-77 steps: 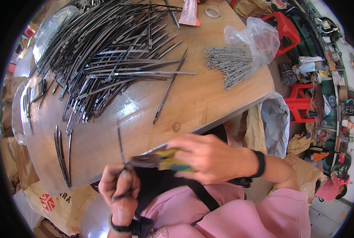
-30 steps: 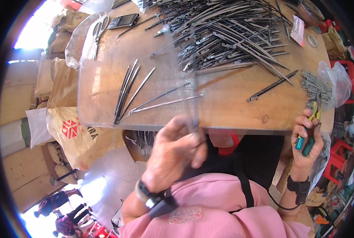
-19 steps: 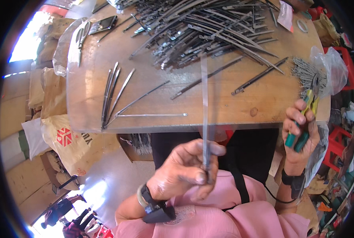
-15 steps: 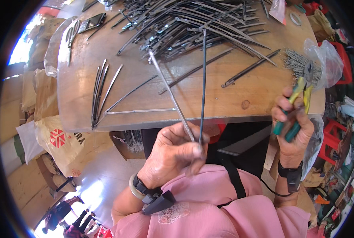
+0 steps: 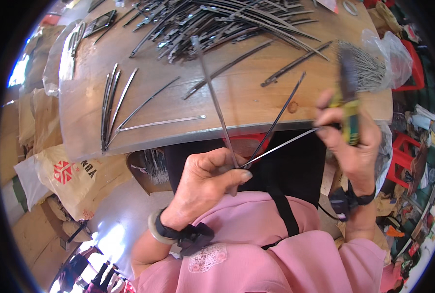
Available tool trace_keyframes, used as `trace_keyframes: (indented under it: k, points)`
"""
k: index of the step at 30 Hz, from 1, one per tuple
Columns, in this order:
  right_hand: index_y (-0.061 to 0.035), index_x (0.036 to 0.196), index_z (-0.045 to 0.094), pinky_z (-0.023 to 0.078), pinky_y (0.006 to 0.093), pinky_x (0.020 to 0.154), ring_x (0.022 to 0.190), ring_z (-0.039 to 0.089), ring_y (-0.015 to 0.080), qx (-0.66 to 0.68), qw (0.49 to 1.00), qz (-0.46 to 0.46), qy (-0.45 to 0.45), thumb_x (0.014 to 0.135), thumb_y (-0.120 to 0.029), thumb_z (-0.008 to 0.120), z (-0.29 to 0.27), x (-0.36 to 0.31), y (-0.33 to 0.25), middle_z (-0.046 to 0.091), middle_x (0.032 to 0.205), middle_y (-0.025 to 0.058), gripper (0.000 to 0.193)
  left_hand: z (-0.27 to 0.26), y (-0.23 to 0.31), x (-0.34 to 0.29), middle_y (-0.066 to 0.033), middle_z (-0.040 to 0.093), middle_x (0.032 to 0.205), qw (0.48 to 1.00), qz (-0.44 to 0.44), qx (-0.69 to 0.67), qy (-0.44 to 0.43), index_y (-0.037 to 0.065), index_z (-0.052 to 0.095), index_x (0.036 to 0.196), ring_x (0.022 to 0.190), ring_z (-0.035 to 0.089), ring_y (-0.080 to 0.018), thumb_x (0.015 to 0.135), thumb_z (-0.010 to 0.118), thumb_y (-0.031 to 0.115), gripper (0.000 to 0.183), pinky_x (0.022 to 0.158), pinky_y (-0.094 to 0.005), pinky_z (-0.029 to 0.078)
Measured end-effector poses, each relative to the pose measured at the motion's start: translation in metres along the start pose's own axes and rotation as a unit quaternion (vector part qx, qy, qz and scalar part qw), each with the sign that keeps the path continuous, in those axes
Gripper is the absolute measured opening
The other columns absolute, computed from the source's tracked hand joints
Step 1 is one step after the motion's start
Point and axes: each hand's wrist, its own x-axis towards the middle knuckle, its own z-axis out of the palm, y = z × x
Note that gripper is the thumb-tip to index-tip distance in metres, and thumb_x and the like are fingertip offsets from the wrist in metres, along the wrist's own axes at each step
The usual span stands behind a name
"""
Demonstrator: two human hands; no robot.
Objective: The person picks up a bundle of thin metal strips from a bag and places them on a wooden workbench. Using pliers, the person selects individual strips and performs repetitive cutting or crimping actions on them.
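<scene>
My left hand is closed, thumb against fingers, around the lower ends of thin metal strips. From this pinch fan out a grey strip slanting up over the table, a dark strip, and a shiny strip reaching toward my right hand. That hand wraps around pliers with yellow and green handles, blurred by motion, jaws upward. Its thumb and forefinger meet at the shiny strip's far end; whether they grip it I cannot tell.
A wooden table bears a heap of dark metal strips at the back. Several loose strips lie at the left. On the right are a bundle of thin wires and a clear plastic bag. Red stools stand beyond.
My right hand with the pliers has moved left, its fingertips now at a strip's end. A third strip now spreads from my left hand's pinch. The view has shifted slightly.
</scene>
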Motion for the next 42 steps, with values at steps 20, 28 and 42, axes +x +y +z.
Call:
trace_keyframes:
  k: [20,28,42]
  points:
    - [0.0008,0.079,0.058,0.037,0.0465,0.084,0.088,0.053,0.0309,-0.236,0.928,-0.249,-0.145,0.058,-0.001,0.069,0.03,0.021,-0.008,0.058,0.102,0.0125,0.024,-0.027,0.03,0.008,-0.0079,0.069,0.099,0.995,-0.02,0.025,-0.099,-0.007,0.069,0.109,0.091,0.063,-0.0132,0.088,0.059,-0.009,0.024,0.085,-0.0268,0.05]
    - [-0.0009,0.078,0.059,0.037,0.0485,0.084,0.089,0.057,0.0294,-0.23,0.927,-0.274,-0.11,0.06,-0.003,0.068,0.045,0.022,0.0,0.059,0.101,0.0107,0.02,-0.001,0.013,0.013,-0.0066,0.058,0.074,0.968,-0.165,-0.181,-0.054,-0.002,0.06,0.102,0.05,0.049,-0.0144,0.092,0.062,0.01,0.017,0.044,-0.0264,0.037]
    - [0.0015,0.097,0.065,0.048,0.0415,0.085,0.095,0.057,0.0346,-0.132,0.965,-0.099,-0.206,0.064,-0.01,0.082,0.025,0.001,0.0,0.058,0.115,0.0149,0.038,0.007,0.003,0.006,-0.0088,0.056,0.067,0.98,0.168,-0.091,0.048,-0.004,0.057,0.098,0.046,0.045,-0.0114,0.095,0.059,0.007,0.012,0.041,-0.0235,0.032]
